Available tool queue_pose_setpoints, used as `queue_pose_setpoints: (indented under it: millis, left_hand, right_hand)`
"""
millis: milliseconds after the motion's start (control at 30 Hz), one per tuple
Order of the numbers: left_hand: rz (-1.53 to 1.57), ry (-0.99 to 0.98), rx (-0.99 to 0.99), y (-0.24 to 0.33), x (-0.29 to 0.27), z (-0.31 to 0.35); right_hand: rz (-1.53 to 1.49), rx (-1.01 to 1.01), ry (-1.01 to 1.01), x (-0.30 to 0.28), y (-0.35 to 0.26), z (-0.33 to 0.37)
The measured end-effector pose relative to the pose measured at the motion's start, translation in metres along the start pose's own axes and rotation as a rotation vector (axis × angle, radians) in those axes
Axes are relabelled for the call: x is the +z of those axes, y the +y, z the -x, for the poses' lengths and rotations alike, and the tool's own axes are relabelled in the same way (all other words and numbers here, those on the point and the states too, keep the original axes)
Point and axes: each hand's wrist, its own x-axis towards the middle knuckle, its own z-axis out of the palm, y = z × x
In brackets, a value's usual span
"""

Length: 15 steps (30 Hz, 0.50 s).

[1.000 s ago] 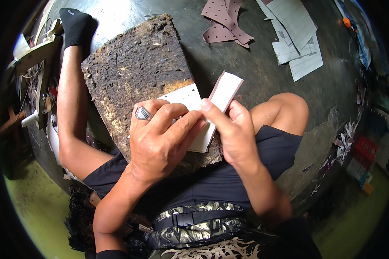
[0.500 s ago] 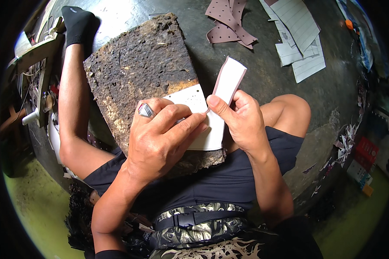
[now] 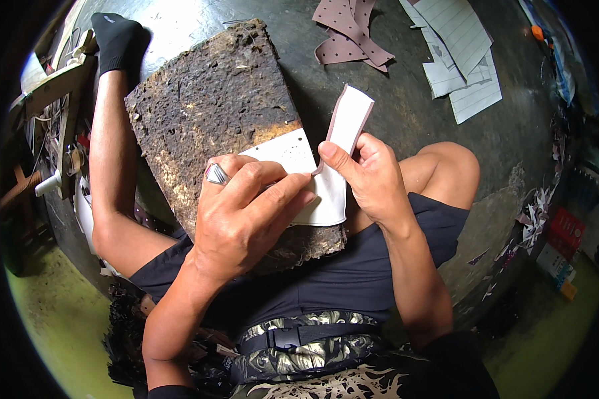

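My right hand [image 3: 374, 178] pinches a white-faced strip with mauve edges [image 3: 350, 116], the thumb on top. The strip's upper end stands up beyond the fingers. Below, a white piece with small dark dots [image 3: 289, 147] lies on a rough, dark block [image 3: 213, 93]. My left hand [image 3: 241, 211], a ring on one finger, is bent over this white piece. Its fingertips press together at the strip's curled mauve edge, near the right thumb. The left thumb is hidden, and where the strip and the white piece meet is partly covered.
The block rests across my lap between my bent legs. Mauve dotted pieces [image 3: 353, 36] and lined white pieces [image 3: 462, 60] lie on the dark floor beyond it. Scraps [image 3: 536, 213] and a red box [image 3: 566, 231] are at the right; a wooden frame [image 3: 63, 100] stands left.
The block and the white pieces have shifted slightly left and up in view. Both hands keep nearly the same hold, with the left fingertips still at the strip's edge.
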Motion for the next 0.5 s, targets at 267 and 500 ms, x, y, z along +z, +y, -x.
queue_pose_setpoints:
  millis: [267, 500]
  left_hand:
    - [-0.016, -0.017, 0.003, -0.001, -0.002, 0.002]
    - [0.005, -0.01, -0.015, -0.002, -0.001, 0.003]
  right_hand:
    - [-0.034, -0.009, 0.018, -0.001, 0.009, -0.003]
    - [-0.041, 0.015, 0.023, -0.004, 0.017, -0.006]
